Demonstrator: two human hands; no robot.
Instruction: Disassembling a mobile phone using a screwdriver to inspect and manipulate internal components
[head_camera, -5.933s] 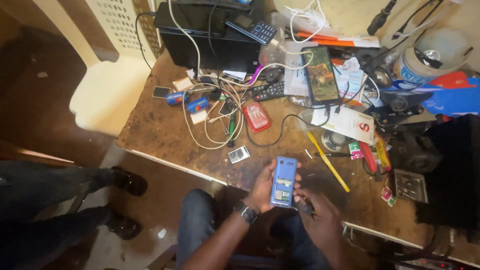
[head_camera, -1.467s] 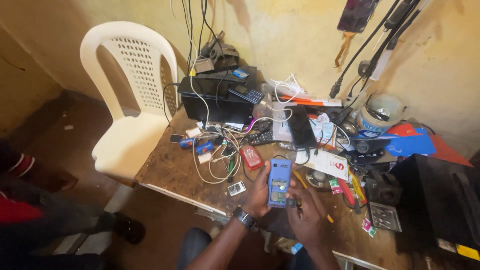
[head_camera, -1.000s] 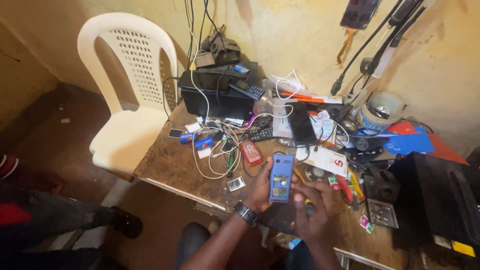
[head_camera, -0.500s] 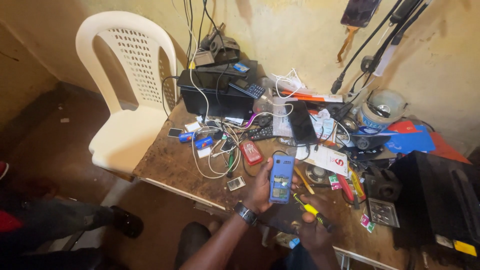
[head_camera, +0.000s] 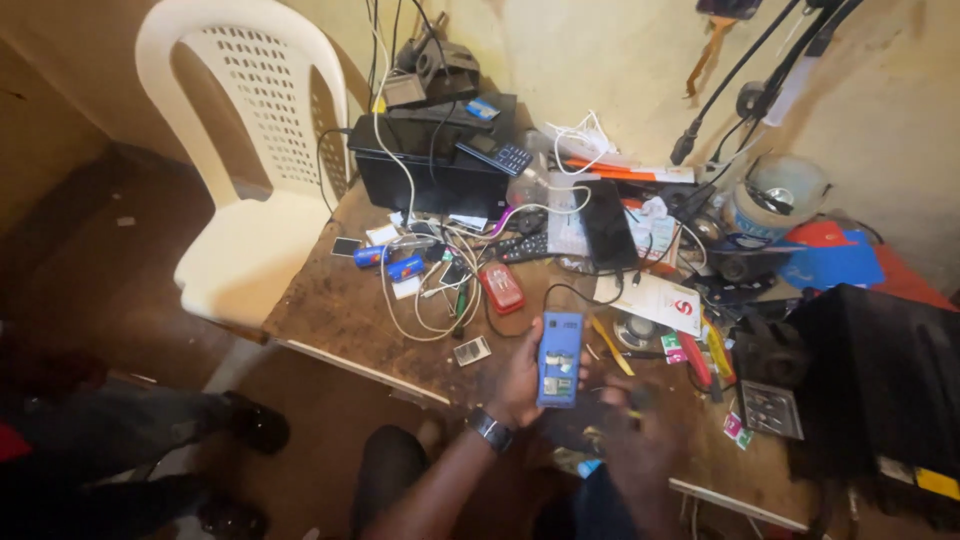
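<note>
1. Left hand (head_camera: 520, 375): we grip a blue phone (head_camera: 560, 358) in it, back cover off, innards facing up, held just above the near edge of the worktop (head_camera: 340, 310). A wristwatch (head_camera: 490, 430) sits on that wrist.

2. Right hand (head_camera: 640, 440): motion-blurred, just right of the phone and a little below it. We cannot tell whether it is closed on a tool or empty.

3. Ahead of the left hand: red phone (head_camera: 502, 288), a tangle of white cables (head_camera: 430, 300), a small loose part (head_camera: 472, 351) to its left.

4. Ahead of the right hand: yellow tool (head_camera: 610, 345), black tablet (head_camera: 610, 225), white card (head_camera: 655, 300).

5. Far left of both hands: white chair (head_camera: 250, 180). A second person's legs (head_camera: 130, 440) lie low on the left.

Risks, as we judge them: the open phone is pinched by its edges only, over the worktop's lip, so a slip could drop it to the floor. Loose pieces could spill from the uncovered back and vanish in the clutter. A quick right-hand stroke could snag a cable and drag neighbours off.
</note>
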